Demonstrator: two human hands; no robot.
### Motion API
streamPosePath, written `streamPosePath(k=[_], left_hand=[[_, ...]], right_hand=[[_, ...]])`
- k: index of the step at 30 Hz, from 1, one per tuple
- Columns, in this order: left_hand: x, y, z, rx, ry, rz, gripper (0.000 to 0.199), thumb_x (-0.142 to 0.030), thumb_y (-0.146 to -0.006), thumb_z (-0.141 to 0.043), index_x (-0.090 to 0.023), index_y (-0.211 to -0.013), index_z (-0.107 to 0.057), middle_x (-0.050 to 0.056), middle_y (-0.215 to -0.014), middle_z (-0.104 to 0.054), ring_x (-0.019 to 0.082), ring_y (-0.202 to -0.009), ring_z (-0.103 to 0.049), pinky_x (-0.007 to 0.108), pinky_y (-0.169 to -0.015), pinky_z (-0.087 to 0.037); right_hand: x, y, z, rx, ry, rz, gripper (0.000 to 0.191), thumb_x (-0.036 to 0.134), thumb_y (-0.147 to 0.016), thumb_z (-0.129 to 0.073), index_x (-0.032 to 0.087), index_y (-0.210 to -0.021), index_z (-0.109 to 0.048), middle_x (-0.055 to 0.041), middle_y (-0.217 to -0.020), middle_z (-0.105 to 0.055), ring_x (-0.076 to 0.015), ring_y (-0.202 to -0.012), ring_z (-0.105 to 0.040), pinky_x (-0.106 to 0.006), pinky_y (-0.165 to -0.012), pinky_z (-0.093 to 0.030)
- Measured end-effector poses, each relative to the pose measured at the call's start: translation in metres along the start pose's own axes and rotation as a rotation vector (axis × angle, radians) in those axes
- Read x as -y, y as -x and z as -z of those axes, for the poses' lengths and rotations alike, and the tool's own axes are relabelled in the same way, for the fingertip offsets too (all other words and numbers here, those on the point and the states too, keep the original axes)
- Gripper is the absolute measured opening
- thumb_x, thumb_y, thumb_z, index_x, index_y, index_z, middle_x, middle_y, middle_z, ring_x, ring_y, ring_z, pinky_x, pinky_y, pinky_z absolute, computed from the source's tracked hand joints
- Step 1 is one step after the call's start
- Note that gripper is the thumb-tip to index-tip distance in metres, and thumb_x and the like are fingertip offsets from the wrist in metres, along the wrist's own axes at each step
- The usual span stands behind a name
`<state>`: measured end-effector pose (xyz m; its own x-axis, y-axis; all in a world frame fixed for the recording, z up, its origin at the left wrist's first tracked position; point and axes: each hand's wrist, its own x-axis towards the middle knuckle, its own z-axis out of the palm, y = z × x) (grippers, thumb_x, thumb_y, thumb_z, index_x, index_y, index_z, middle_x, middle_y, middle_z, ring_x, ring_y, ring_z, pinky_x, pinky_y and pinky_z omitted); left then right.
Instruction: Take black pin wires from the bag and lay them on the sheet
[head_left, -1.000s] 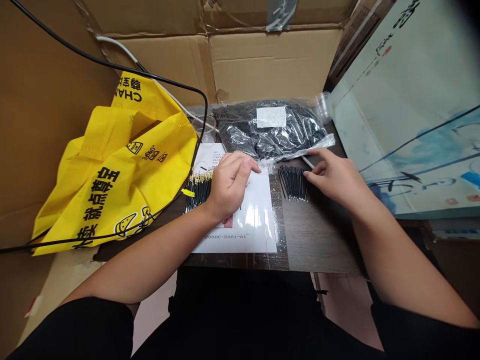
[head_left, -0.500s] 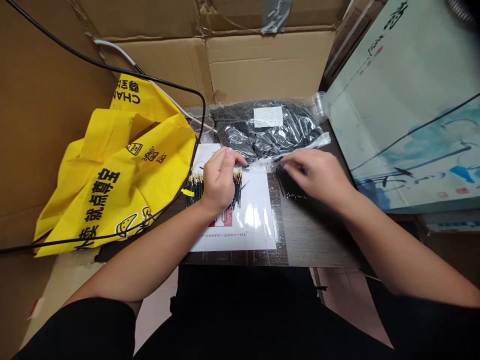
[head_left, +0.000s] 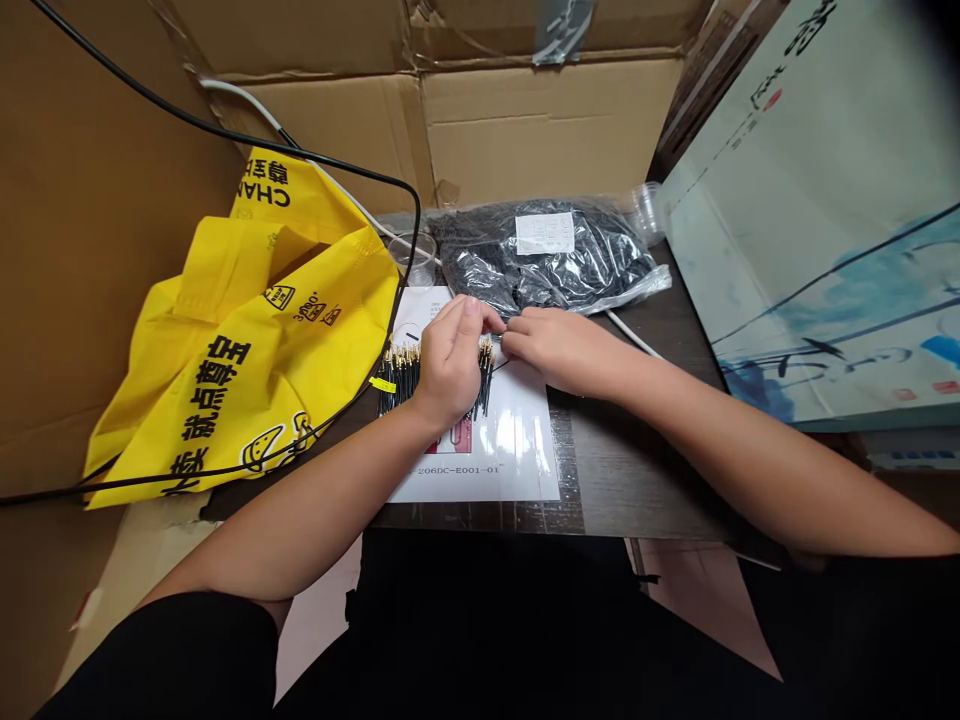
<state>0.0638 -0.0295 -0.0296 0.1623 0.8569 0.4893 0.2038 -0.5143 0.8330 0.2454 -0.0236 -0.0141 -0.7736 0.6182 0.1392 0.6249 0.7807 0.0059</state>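
Note:
My left hand (head_left: pixel 452 352) is closed, its thumb and fingers pinched over the sheet. My right hand (head_left: pixel 551 348) is closed too, fingertips meeting those of the left. What sits between the fingertips is too small and hidden to make out. Beneath and beside my left hand lies a row of thin black cables (head_left: pixel 405 378) with gold-coloured ends and a yellow tag (head_left: pixel 382 384). They rest on a printed white sheet (head_left: pixel 525 440), and my left hand covers the middle of the row. My right hand and forearm hide part of the table beyond the sheet.
Behind my hands lies a clear plastic bag (head_left: pixel 615 270) full of black items, with clear cups (head_left: pixel 649 213) at its side. A yellow bag (head_left: pixel 300 330) crossed by a black cable (head_left: pixel 415 225) stands left. Cardboard (head_left: pixel 555 125) backs the dark table (head_left: pixel 645 480); a pale printed box (head_left: pixel 825 250) stands right.
My right hand has moved left, from the thin black pieces on the table to my left fingertips. My left hand stays over the cables. The view has shifted slightly.

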Motion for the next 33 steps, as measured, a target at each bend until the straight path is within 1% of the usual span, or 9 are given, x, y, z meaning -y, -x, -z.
streamPosePath(k=[4,9,13,16,18,20,26,29,33], left_hand=[[0.001,0.001,-0.003,0.092,-0.156,-0.058,0.028,-0.041,-0.1,-0.046,-0.021,-0.089,-0.062,0.003,-0.086,-0.062,0.014,-0.084,-0.056,0.03,-0.079,-0.044],[0.0,0.004,-0.003,0.209,-0.265,-0.147,0.026,-0.034,-0.1,-0.045,-0.019,-0.093,-0.065,0.004,-0.089,-0.064,0.015,-0.087,-0.059,0.03,-0.079,-0.044],[-0.001,0.004,-0.001,0.188,-0.272,-0.177,0.027,-0.032,-0.1,-0.046,-0.018,-0.094,-0.068,0.004,-0.086,-0.065,0.014,-0.085,-0.06,0.029,-0.077,-0.045],[-0.001,0.004,-0.002,0.175,-0.268,-0.204,0.023,-0.031,-0.099,-0.05,-0.018,-0.094,-0.069,0.003,-0.087,-0.068,0.013,-0.084,-0.06,0.029,-0.079,-0.046],[-0.002,0.005,-0.003,0.205,-0.258,-0.239,0.021,-0.031,-0.097,-0.053,-0.018,-0.094,-0.069,0.002,-0.09,-0.07,0.013,-0.085,-0.061,0.029,-0.082,-0.046],[-0.004,0.006,-0.004,0.256,-0.254,-0.276,0.019,-0.029,-0.096,-0.054,-0.019,-0.093,-0.069,0.002,-0.091,-0.071,0.013,-0.085,-0.06,0.03,-0.084,-0.046],[-0.005,0.008,-0.005,0.341,-0.252,-0.352,0.016,-0.027,-0.095,-0.055,-0.019,-0.096,-0.068,0.001,-0.086,-0.071,0.013,-0.077,-0.057,0.03,-0.079,-0.045],[-0.005,0.009,-0.005,0.317,-0.267,-0.344,0.014,-0.025,-0.094,-0.055,-0.018,-0.093,-0.067,0.001,-0.081,-0.068,0.012,-0.073,-0.055,0.03,-0.075,-0.043],[-0.005,0.009,-0.004,0.274,-0.274,-0.32,0.012,-0.023,-0.092,-0.056,-0.018,-0.088,-0.066,-0.001,-0.074,-0.063,0.011,-0.069,-0.053,0.028,-0.07,-0.041]], right_hand=[[-0.01,0.007,0.023,-0.034,-0.099,-0.18,0.015,0.016,-0.091,-0.05,0.02,-0.087,-0.063,-0.0036,-0.077,-0.062,-0.0159,-0.068,-0.054,-0.032,-0.059,-0.034],[-0.015,0.001,0.052,-0.102,-0.253,-0.188,0.014,0.02,-0.089,-0.055,0.023,-0.087,-0.069,-0.0007,-0.082,-0.068,-0.0167,-0.076,-0.061,-0.032,-0.067,-0.038],[-0.019,-0.004,0.066,-0.058,-0.407,-0.218,0.01,0.029,-0.086,-0.065,0.025,-0.092,-0.071,0.0022,-0.077,-0.069,-0.0142,-0.071,-0.06,-0.03,-0.067,-0.04],[-0.03,-0.009,0.071,-0.103,-0.421,-0.382,0.024,0.044,-0.086,-0.065,0.023,-0.095,-0.072,-0.001,-0.077,-0.069,-0.0169,-0.073,-0.06,-0.032,-0.068,-0.041],[-0.041,-0.017,0.069,-0.213,-0.312,-0.515,0.028,0.048,-0.089,-0.06,0.023,-0.093,-0.073,-0.0048,-0.08,-0.07,-0.0203,-0.076,-0.061,-0.035,-0.069,-0.041],[-0.05,-0.028,0.061,-0.248,-0.201,-0.547,0.025,0.045,-0.09,-0.059,0.024,-0.091,-0.074,-0.0071,-0.083,-0.071,-0.0229,-0.079,-0.06,-0.037,-0.07,-0.041],[-0.041,-0.067,0.021,0.068,0.081,-0.458,0.024,0.027,-0.092,-0.053,0.017,-0.095,-0.074,-0.0118,-0.091,-0.072,-0.0258,-0.085,-0.064,-0.04,-0.076,-0.041],[-0.031,-0.077,0.011,0.122,0.194,-0.457,0.025,0.02,-0.092,-0.049,0.012,-0.094,-0.073,-0.015,-0.094,-0.071,-0.0274,-0.088,-0.065,-0.043,-0.082,-0.041],[-0.028,-0.078,0.013,0.151,0.197,-0.497,0.023,0.013,-0.09,-0.05,0.012,-0.095,-0.072,-0.0151,-0.096,-0.071,-0.0267,-0.089,-0.064,-0.042,-0.083,-0.042]])
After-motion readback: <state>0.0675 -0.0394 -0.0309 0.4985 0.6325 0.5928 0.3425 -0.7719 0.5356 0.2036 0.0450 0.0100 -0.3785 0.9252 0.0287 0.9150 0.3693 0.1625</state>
